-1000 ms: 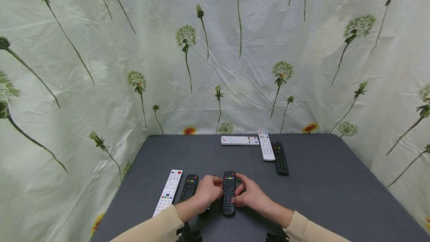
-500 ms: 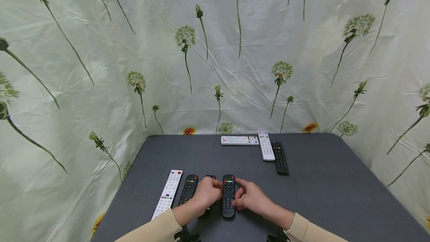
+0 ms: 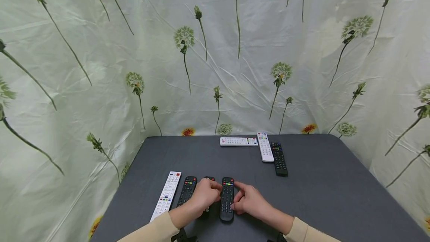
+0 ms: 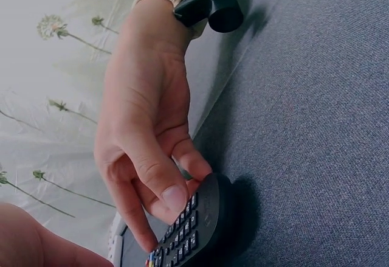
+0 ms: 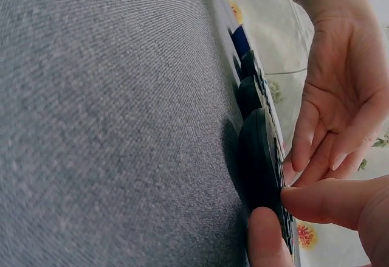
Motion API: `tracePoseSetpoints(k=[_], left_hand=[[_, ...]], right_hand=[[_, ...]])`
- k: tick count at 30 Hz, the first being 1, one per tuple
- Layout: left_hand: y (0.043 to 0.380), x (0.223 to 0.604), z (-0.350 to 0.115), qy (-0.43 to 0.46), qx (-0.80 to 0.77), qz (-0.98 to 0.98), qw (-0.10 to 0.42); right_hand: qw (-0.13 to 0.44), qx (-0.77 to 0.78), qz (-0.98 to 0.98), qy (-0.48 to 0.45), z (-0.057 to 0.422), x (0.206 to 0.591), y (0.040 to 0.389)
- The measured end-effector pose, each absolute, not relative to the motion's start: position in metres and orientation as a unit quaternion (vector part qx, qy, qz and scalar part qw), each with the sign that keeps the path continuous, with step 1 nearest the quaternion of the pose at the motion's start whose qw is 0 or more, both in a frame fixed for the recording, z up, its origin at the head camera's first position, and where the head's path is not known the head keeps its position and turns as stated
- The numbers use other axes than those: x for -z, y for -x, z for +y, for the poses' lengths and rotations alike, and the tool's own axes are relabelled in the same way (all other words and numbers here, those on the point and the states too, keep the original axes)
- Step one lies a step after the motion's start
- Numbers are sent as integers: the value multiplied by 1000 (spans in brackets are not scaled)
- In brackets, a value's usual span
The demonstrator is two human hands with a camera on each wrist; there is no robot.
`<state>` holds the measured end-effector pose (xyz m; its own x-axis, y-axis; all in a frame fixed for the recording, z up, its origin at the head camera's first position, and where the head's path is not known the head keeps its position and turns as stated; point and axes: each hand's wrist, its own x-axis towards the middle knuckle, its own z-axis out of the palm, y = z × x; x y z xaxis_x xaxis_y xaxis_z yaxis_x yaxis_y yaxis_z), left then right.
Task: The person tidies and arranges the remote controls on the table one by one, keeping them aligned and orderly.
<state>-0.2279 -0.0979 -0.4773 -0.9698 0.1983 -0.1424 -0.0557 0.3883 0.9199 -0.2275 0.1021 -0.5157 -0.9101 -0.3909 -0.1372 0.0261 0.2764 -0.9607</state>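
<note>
A black remote control (image 3: pixel 227 199) with coloured buttons lies lengthwise between the two hands. My right hand (image 3: pixel 250 201) pinches its right edge, thumb (image 4: pixel 173 197) over the rim of the keys. At the opposite edge, my left hand (image 3: pixel 205 195) touches the remote with loosely bent fingers, better seen in the right wrist view (image 5: pixel 343 90). Partly covered by the left hand is another black remote (image 3: pixel 206 214). Further left lie a third black remote (image 3: pixel 187 189) and a long white remote (image 3: pixel 167 195), roughly side by side.
Toward the back of the dark grey table (image 3: pixel 319 189) lie a white remote (image 3: pixel 239 142) placed crosswise, a second white remote (image 3: pixel 265 147) and a slim black remote (image 3: pixel 279 159). A flower-patterned curtain (image 3: pixel 215 47) hangs right behind the table's rear edge.
The black remote between the hands has slid a little toward me, and both hands came with it. The red-buttoned top of the remote under my left hand has come into view.
</note>
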Motion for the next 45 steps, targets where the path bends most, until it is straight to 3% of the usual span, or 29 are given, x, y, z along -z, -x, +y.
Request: tracePoseSetpoints(k=[17,25,31,36,41,45], left_hand=[[228,474,-98,-60,-522,844,111],[238,466,-93,-98,-495,861,72],[271,458,-86,-75,-534,840,62],[311,452,-81,-53,-551,832,22],[350,453,-76,-43,-554,831,-20],[374,457,-70,-31,-551,834,-23]], right_hand=[[178,589,779,123,103,517,227],[170,588,781,125,113,504,234],[139,590,787,117,120,486,250],[114,592,792,94,122,475,269],[110,620,773,79,125,469,288],[115,648,751,59,127,468,302]])
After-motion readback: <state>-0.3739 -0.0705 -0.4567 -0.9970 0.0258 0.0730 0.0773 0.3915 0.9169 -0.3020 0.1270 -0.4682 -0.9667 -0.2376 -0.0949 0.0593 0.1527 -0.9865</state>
